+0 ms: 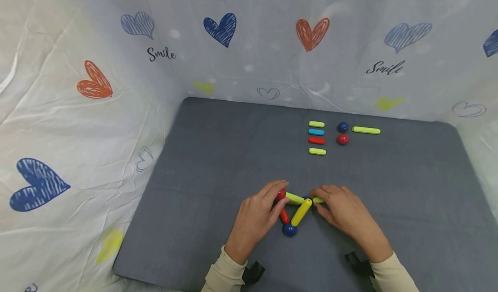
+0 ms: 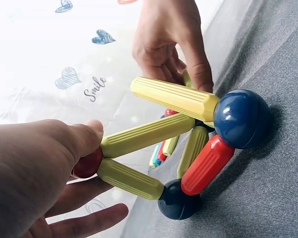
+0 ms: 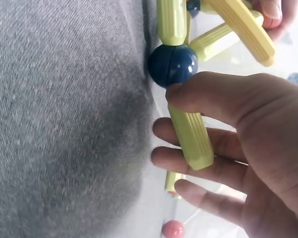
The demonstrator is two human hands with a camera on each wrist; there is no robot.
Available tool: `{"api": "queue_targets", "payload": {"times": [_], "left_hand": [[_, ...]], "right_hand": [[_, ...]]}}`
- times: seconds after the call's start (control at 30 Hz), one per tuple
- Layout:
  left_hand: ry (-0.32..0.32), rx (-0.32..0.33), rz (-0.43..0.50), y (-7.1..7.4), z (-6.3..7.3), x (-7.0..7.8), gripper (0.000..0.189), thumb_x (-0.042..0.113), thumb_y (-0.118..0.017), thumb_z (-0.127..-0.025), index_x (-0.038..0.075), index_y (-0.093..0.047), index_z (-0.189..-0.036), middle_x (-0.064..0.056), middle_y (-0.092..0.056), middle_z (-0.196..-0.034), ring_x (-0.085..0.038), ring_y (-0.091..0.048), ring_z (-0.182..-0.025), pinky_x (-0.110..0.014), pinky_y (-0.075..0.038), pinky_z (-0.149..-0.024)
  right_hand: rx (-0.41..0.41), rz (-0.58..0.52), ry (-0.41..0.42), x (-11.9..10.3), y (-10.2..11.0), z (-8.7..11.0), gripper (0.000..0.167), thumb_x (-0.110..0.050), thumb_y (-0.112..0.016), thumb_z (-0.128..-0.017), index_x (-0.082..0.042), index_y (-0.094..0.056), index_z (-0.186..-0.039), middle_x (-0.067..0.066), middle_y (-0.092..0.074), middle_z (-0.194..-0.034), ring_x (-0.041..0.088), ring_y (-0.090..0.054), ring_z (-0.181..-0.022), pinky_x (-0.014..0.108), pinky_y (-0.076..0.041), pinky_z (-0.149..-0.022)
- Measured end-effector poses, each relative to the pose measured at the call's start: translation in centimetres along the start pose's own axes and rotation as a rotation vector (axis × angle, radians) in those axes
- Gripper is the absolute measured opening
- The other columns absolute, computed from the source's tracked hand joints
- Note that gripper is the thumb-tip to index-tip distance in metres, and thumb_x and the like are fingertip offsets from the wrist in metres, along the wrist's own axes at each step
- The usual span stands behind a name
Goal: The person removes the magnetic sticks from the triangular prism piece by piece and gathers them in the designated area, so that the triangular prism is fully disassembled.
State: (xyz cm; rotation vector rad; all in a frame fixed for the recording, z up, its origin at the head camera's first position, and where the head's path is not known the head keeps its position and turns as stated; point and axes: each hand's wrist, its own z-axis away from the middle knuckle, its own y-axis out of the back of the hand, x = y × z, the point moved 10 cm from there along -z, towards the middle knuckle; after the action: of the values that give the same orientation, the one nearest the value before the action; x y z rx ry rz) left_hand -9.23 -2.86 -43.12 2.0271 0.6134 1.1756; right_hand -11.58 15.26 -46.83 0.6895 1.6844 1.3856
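Observation:
A ball-and-stick structure of magnetic-looking pieces stands on the grey mat, between both hands. My left hand pinches the red ball at its raised corner, from which two yellow-green sticks slope down. At the base, a red stick joins two blue balls, the nearer one at the front. A yellow stick rises from that front ball, its other end free. My right hand holds a short yellow-green stick between thumb and fingers; its end meets another blue ball of the structure.
Farther back on the grey mat lie short sticks in a column, among them a blue one and a red one. Beside them are a blue ball, a red ball and a longer yellow-green stick. A heart-printed sheet hangs behind.

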Motion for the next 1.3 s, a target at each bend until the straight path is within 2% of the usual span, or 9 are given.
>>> {"api": "queue_targets", "payload": {"times": [0.13,0.33,0.6,0.73,0.97,1.3], "left_hand": [[0.012,-0.007,0.000,-0.1,0.1,-0.2,0.046,0.028,-0.077,-0.101,0.019,-0.064,-0.144,0.002,-0.068,-0.138,-0.007,-0.066,-0.068,-0.018,-0.054,-0.062],[0.020,0.004,-0.003,0.2,0.0,-0.3,0.046,0.028,-0.077,-0.100,0.018,-0.065,-0.143,0.000,-0.068,-0.138,-0.008,-0.065,-0.066,-0.018,-0.054,-0.061],[0.016,0.003,0.007,0.2,0.1,-0.4,0.045,0.028,-0.077,-0.100,0.018,-0.065,-0.143,0.000,-0.068,-0.138,-0.008,-0.064,-0.066,-0.016,-0.051,-0.059],[0.016,-0.007,0.004,0.1,0.2,-0.4,0.045,0.029,-0.076,-0.101,0.019,-0.065,-0.144,0.001,-0.068,-0.139,-0.008,-0.067,-0.069,-0.016,-0.053,-0.061],[0.014,-0.010,0.003,0.1,0.2,-0.4,0.045,0.030,-0.076,-0.101,0.019,-0.065,-0.143,0.002,-0.068,-0.139,-0.009,-0.071,-0.075,-0.018,-0.056,-0.065],[-0.002,-0.011,-0.008,0.0,0.1,-0.2,0.045,0.030,-0.076,-0.101,0.019,-0.064,-0.143,0.003,-0.067,-0.138,-0.010,-0.073,-0.083,-0.020,-0.058,-0.070]], "right_hand": [[-0.013,-0.008,-0.026,0.8,0.2,-0.4,0.027,-0.020,-0.090,-0.087,-0.016,-0.078,-0.111,0.000,-0.075,-0.100,0.022,-0.071,-0.091,0.051,-0.057,-0.087],[0.036,-0.028,-0.050,2.6,1.7,-1.9,0.027,-0.019,-0.088,-0.089,-0.013,-0.078,-0.114,0.001,-0.073,-0.096,0.022,-0.069,-0.081,0.049,-0.060,-0.079],[0.010,-0.077,-0.123,4.4,1.7,-4.2,0.029,-0.007,-0.076,-0.098,-0.003,-0.069,-0.126,0.011,-0.072,-0.109,0.030,-0.069,-0.089,0.053,-0.058,-0.084],[0.029,-0.093,-0.140,5.1,1.3,-5.4,0.030,-0.006,-0.076,-0.098,-0.001,-0.068,-0.126,0.014,-0.069,-0.111,0.031,-0.068,-0.092,0.053,-0.058,-0.084],[0.066,-0.085,-0.164,6.2,1.0,-7.1,0.028,-0.006,-0.078,-0.096,-0.002,-0.069,-0.123,0.013,-0.067,-0.114,0.032,-0.068,-0.089,0.054,-0.058,-0.080],[0.078,-0.045,-0.172,6.6,0.6,-7.9,0.027,-0.004,-0.081,-0.093,-0.002,-0.073,-0.119,0.015,-0.069,-0.114,0.036,-0.069,-0.100,0.056,-0.056,-0.086]]}}
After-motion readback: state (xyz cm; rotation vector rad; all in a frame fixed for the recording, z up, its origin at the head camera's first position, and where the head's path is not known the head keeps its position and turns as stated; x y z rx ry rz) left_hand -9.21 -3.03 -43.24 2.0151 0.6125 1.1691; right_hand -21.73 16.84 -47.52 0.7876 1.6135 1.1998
